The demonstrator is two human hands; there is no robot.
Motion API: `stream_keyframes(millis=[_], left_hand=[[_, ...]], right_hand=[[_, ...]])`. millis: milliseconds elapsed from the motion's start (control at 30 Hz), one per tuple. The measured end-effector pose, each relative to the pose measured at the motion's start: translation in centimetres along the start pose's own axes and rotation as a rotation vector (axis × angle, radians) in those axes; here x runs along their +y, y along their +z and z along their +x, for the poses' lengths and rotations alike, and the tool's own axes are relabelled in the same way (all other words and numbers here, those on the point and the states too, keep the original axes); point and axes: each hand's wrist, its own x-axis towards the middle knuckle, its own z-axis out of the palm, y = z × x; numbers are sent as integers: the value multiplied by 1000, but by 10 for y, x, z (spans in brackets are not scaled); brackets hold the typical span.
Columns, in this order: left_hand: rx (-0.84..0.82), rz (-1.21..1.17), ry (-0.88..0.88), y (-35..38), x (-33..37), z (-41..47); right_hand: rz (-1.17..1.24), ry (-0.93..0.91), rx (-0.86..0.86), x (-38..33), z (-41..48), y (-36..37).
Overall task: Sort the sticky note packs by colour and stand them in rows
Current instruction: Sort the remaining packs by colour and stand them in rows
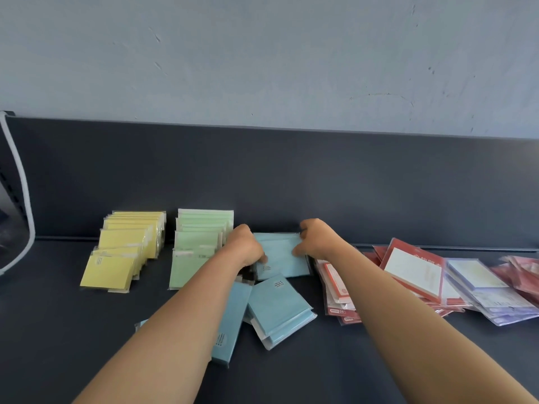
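A dark grey matte surface [87, 330] fills the lower half of the frame and meets a low back panel [291, 176] of the same dark tone. Above the panel is a pale blue-grey wall [262, 53], scuffed and scratched in places. At the far left edge a curved object with a light grey rim [22, 185] cuts into view, but what it is cannot be told. Left of centre, against the panel, the yellow packs [128, 246] stand in a row that leans back. Just beside them on the right, the green packs [198, 243] stand the same way. In the middle of the frame both hands hold the standing blue packs [284, 258], which are near the panel and just right of the green row. The left hand [246, 246] curls its fingers round their left edge, and the right hand [318, 239] pinches their upper right corner between thumb and fingers. Below these, toward the bottom centre, loose blue packs [278, 307] lie flat and askew on the surface, and one is partly hidden under the left forearm. At the right side a jumbled pile of red-and-white packs [414, 269] lies flat, overlapping some pale purple packs [490, 290] toward the right edge.
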Motion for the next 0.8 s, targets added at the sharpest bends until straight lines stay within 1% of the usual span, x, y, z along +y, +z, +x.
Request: stream_keyframes(millis=[200,267,367,533,633,700,800], left_hand=[[175,-77,182,1,-2,6],[230,-103,229,1,-2,10],[275,-106,253,1,-1,13],[275,-23,184,8,-5,19],[220,11,132,13,-6,19],[174,19,129,16,-7,22],[156,23,143,19,-7,26]], right_hand=[[88,-65,29,1,-4,-8],[93,-90,68,-1,-3,-9],[68,-108,150,-4,0,-8],[107,4,225,-3,5,0],[132,57,229,-3,7,2],[138,82,224,-2,8,4],[67,72,224,-1,8,6]])
